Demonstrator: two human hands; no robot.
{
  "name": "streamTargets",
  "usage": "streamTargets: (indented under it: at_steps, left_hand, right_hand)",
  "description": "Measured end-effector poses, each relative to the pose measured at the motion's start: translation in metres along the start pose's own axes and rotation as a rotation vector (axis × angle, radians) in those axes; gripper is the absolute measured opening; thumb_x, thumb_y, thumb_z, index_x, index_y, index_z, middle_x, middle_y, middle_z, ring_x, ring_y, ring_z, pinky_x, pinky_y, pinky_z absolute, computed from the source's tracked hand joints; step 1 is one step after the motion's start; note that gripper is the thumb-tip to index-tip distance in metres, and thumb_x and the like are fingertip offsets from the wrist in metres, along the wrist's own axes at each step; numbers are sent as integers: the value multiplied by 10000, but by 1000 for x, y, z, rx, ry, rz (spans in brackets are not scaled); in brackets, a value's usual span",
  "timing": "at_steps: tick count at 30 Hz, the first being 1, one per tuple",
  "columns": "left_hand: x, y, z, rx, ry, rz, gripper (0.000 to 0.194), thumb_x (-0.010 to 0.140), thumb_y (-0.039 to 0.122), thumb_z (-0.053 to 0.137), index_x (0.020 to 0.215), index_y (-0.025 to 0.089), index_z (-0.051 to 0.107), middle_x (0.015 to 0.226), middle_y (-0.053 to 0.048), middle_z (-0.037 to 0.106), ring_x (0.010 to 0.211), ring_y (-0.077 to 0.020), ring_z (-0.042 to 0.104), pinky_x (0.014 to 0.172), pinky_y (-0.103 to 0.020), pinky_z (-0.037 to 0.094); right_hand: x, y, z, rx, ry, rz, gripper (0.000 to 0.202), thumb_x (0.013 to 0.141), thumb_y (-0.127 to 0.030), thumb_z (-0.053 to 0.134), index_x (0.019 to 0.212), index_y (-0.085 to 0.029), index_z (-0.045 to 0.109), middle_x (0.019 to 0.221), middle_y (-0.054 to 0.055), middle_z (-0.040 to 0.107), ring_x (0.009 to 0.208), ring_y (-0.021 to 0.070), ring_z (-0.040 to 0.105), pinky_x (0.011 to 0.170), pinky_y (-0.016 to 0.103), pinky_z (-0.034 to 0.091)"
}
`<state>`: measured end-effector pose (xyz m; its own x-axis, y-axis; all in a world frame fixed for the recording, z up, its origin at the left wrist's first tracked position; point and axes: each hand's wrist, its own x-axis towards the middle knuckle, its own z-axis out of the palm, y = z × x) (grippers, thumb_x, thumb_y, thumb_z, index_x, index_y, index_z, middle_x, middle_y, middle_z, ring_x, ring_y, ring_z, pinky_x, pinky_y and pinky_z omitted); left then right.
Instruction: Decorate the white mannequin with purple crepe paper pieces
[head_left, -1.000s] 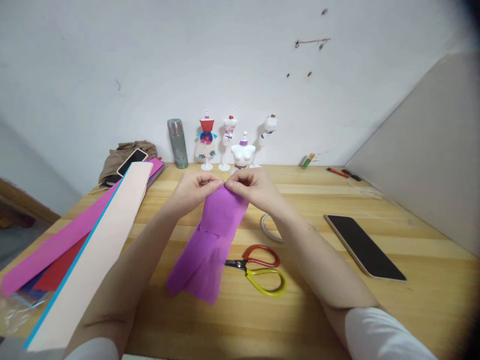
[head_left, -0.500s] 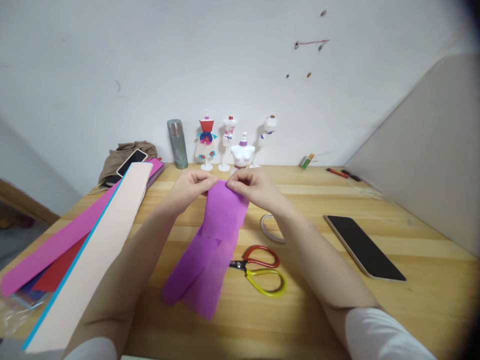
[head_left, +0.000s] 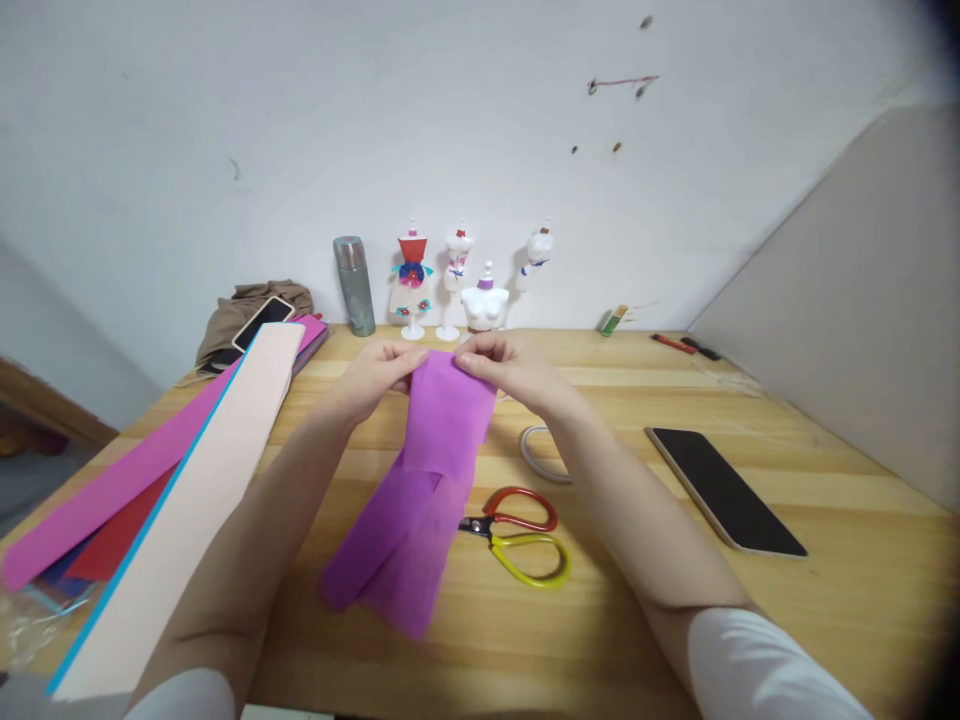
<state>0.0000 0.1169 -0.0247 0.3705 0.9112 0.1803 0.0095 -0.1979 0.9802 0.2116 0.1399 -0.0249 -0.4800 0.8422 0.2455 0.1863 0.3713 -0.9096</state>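
Since the earlier frame, the hands have parted slightly along the top edge of the purple paper (head_left: 446, 415), which now spreads flatter, while its lower end has swung nearer the person.

That lower end, in loose overlapping flaps, hangs over the tabletop (head_left: 570, 650); whether it touches cannot be told. The flaps could crease or slip out of line, since neither hand supports them. Just beyond, the scissors (head_left: 480, 527) lie with red and yellow handles showing and blade tips hidden by the paper; a sideways sweep could snag or nick it there. The white ring (head_left: 525, 455) lies near the right forearm, which could nudge it.

Farther off, the left hand (head_left: 381, 376) and right hand (head_left: 512, 372) each have the grip closed, pinching the paper's top edge. Pulling them apart too hard could stretch or tear it. Behind stands the white bust (head_left: 484, 308), which a forward reach could knock over.
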Motion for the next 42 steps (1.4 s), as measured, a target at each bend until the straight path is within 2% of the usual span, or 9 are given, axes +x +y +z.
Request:
streamTargets:
  at_steps: [4,7,12,21,26,30,36,39,42]
  left_hand:
    - [3,-5,-5,-43,62,-12,471,699,566,811,620,138,630,591,9,578,549,-99,507,555,-239,423]
    - [4,-10,-7,-60,-5,-63,470,685,571,826,661,131,663,625,-12,620,573,-111,548,575,-243,448]
    - [6,-14,-9,-45,-77,-115,456,673,525,857,870,124,765,789,-87,738,743,-191,670,731,-318,531]
    - [9,-22,-15,-48,-169,-178,439,684,481,858,934,130,780,864,-114,775,766,-218,712,765,-351,560]
    - [8,-19,-23,-31,-143,-125,365,681,404,868,907,131,782,832,-94,773,774,-210,714,776,-339,545]
    - [6,-14,-34,-66,38,-69,353,657,406,885,845,127,777,807,-94,767,736,-190,701,707,-301,549]
    - [-4,6,-64,-131,505,109,328,600,335,913,797,142,735,761,-61,753,642,-153,671,598,-261,573]
    - [-15,24,-81,-41,751,214,246,637,264,861,793,144,713,720,-28,732,627,-137,657,559,-239,564]
    - [-33,46,-91,184,1032,266,86,737,234,748,766,170,699,634,27,684,581,-109,612,501,-210,508]
  right_hand:
    - [3,7,-2,-2,15,-8,312,751,-436,688,607,-174,599,557,-12,551,555,111,503,537,256,399]
    - [5,12,-2,34,26,6,321,758,-426,685,581,-179,580,529,-18,536,524,105,491,518,251,398]
    - [6,12,0,58,39,34,329,735,-427,725,576,-176,584,498,-20,535,487,96,485,474,234,385]
    - [6,6,3,29,103,52,303,734,-423,727,615,-164,626,461,-31,528,413,81,446,415,226,327]
    - [3,0,1,60,75,101,262,712,-394,733,641,-158,645,465,-18,572,383,86,482,380,214,326]
    - [1,-6,-3,103,144,110,245,691,-363,767,648,-156,641,526,1,619,385,83,511,370,212,364]
    - [-4,-10,-5,58,145,82,241,726,-343,758,638,-155,636,552,15,632,412,93,536,399,224,410]
    - [-4,-9,-2,26,143,77,230,730,-339,742,646,-153,637,556,20,641,426,97,554,394,207,388]
    - [-4,-5,-1,1,114,61,218,747,-339,713,665,-149,644,584,18,646,442,94,562,421,208,400]
